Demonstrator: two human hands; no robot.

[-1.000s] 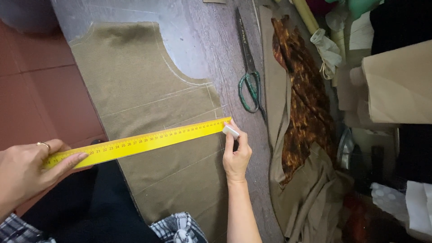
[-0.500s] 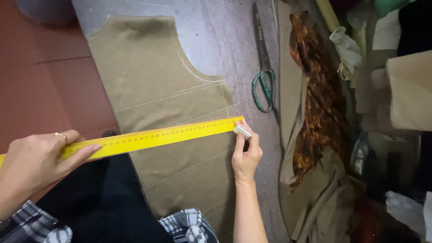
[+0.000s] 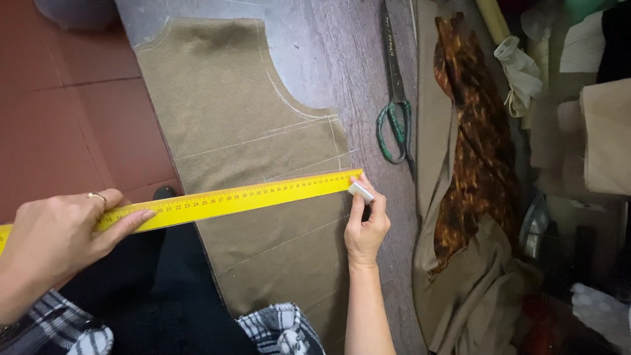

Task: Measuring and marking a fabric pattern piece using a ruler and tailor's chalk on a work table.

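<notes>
Pressing down at the lower left of the frame, the left hand (image 3: 56, 240) has its fingers spread flat on the near end of the yellow ruler (image 3: 230, 198). It does not grip the ruler; it only pins it. The ruler is long and thin. Its long line runs from the lower left up a little toward the middle right, across the tan cloth piece (image 3: 253, 164) that lies flat on the grey table (image 3: 355, 59). White chalk lines show on the cloth, some of them close above and below the ruler.

At the far end of the ruler, in the middle of the frame, the right hand (image 3: 365, 230) pinches a small white chalk (image 3: 361, 191) between thumb and fingers. The chalk touches the tip of the ruler, right at the cloth's edge. So the right hand is the nearer one to that end, and the ruler stretches away from it to the left.

Further right, green-handled scissors (image 3: 394, 98) lie on the table, pointing to the top of the frame, well apart from both hands. Beside them lies a brown patterned cloth (image 3: 470, 151) on more tan fabric. No box or bowl shows clearly; the right edge is a dark, messy pile.
</notes>
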